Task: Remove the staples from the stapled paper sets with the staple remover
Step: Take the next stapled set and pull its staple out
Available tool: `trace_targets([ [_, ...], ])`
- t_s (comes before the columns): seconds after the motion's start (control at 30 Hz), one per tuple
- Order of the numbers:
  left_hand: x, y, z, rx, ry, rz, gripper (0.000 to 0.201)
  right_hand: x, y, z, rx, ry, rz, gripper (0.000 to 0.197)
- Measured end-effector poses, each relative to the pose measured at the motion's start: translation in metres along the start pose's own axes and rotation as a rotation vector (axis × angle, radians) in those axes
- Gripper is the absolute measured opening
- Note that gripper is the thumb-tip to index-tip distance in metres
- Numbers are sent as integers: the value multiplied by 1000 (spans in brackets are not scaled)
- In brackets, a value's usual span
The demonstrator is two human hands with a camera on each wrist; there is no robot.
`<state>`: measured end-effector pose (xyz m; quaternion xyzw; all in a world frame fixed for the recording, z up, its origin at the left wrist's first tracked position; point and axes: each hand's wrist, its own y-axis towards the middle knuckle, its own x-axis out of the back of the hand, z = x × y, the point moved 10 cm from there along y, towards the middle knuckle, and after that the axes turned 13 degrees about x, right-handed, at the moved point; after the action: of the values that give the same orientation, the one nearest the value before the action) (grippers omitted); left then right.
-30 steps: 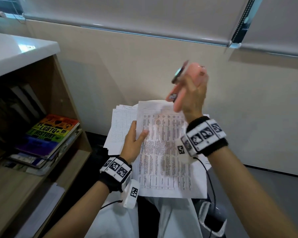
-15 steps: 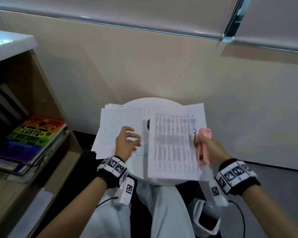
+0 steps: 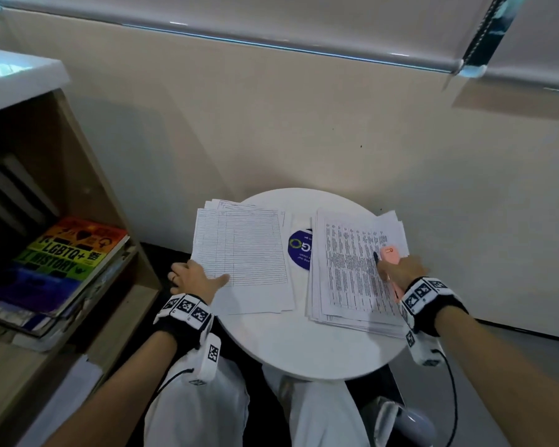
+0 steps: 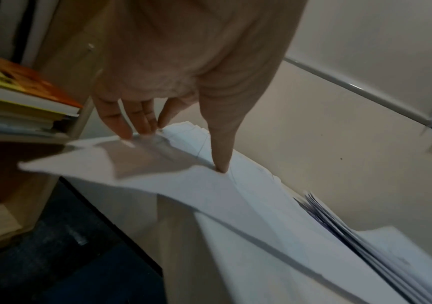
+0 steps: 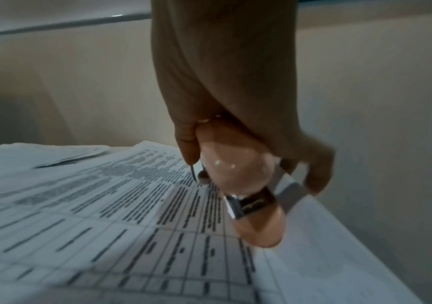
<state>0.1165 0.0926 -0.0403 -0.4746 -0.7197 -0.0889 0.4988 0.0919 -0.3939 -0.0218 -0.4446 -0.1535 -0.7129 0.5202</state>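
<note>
Two paper piles lie on a round white table [image 3: 307, 350]. The left stack [image 3: 242, 253] shows ruled forms. The right stack [image 3: 352, 272] shows dense print, which fills the right wrist view as printed sheets [image 5: 105, 216]. My left hand [image 3: 196, 279] pinches the left stack's near left edge [image 4: 209, 195], thumb [image 4: 219, 160] on top and fingers [image 4: 142, 123] at the overhanging edge. My right hand [image 3: 399, 271] grips the pink staple remover [image 3: 389, 254] over the right stack, metal claws [image 5: 196, 174] just above the print. No staple is visible.
A blue round sticker [image 3: 299, 250] shows between the piles. A wooden shelf with books [image 3: 62, 262] stands close on the left. The wall runs right behind the table. My legs in white trousers [image 3: 200, 408] are under the near rim.
My right hand came down from head height with the remover onto the right stack. The printed set it hovered over now lies there. My left hand slid to the left stack's edge.
</note>
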Motion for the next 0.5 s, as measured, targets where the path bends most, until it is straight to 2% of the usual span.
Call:
trace_targets([
  [0.03, 0, 1, 1, 9, -20, -3, 76, 2, -5, 4, 24, -116, -12, 63],
  [0.1, 2, 0, 0, -9, -59, -24, 73, 7, -14, 18, 132, -209, -126, 53],
  [0.17, 7, -3, -4, -34, -73, -62, 74, 8, -28, 32, 250, -122, -226, 49],
  [0.2, 9, -4, -5, -28, -72, -68, 77, 2, -33, 33, 291, -23, -233, 46],
  [0.23, 11, -5, -5, -17, -74, -61, 81, -4, -43, 37, 317, 110, -218, 34],
  [0.27, 12, -5, -5, -4, -81, -46, 84, -16, -51, 36, 291, 255, -165, 20],
  [0.3, 13, -4, -5, 3, -88, -32, 87, -29, -57, 31, 235, 385, -116, 14],
  [0.4, 22, -5, -13, -36, -125, -25, 92, -55, -67, 14, 87, 662, -101, 13],
  [0.5, 32, -9, -22, -80, -197, -44, 93, -55, -70, 7, 4, 763, -150, 8],
])
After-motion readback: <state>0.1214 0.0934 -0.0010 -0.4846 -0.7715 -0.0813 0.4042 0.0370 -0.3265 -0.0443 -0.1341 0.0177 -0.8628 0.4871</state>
